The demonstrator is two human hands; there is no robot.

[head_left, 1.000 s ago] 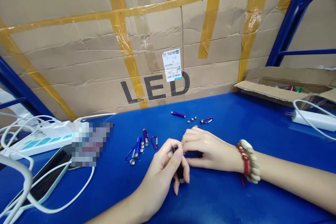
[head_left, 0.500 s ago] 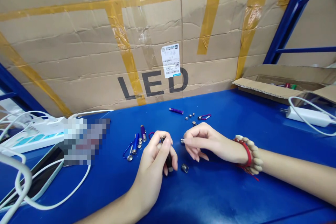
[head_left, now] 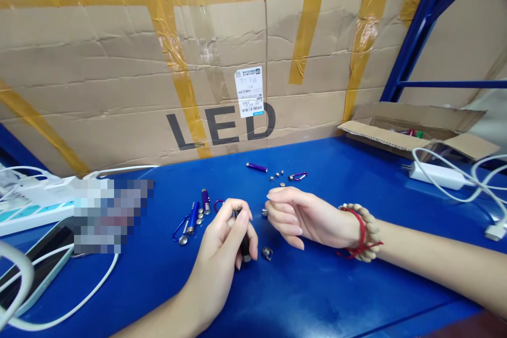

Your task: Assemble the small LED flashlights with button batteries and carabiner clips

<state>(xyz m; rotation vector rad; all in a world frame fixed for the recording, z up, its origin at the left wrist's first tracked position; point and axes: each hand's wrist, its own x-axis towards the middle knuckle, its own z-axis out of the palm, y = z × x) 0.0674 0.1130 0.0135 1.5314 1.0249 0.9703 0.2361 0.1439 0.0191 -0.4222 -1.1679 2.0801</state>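
Observation:
My left hand (head_left: 224, 245) is wrapped round a small black flashlight tube (head_left: 244, 245) with silver ends, held tilted above the table. To its right, my right hand (head_left: 289, 216) is turned with the palm partly showing and its fingers curled inward. A small silver piece (head_left: 264, 212) shows at the left edge of those fingers; whether they grip it is hidden. Between the hands, nearer me, lies a dark metal cap (head_left: 266, 253) with a ring. Left of my left hand are a blue flashlight tube (head_left: 193, 217), a purple tube (head_left: 205, 201) and several button cells (head_left: 200, 216).
Behind my hands lie another purple tube (head_left: 256, 167), small silver parts (head_left: 277, 175) and a purple carabiner (head_left: 300, 176). A phone (head_left: 41, 264), white cables and a power strip (head_left: 35, 208) occupy the left. An open carton (head_left: 382, 140) and a white adapter (head_left: 438, 175) stand right.
My right hand has rolled from a fingertip pinch at the silver piece to a curled pose with the palm showing. My left hand keeps the black tube. The view has shifted slightly right.

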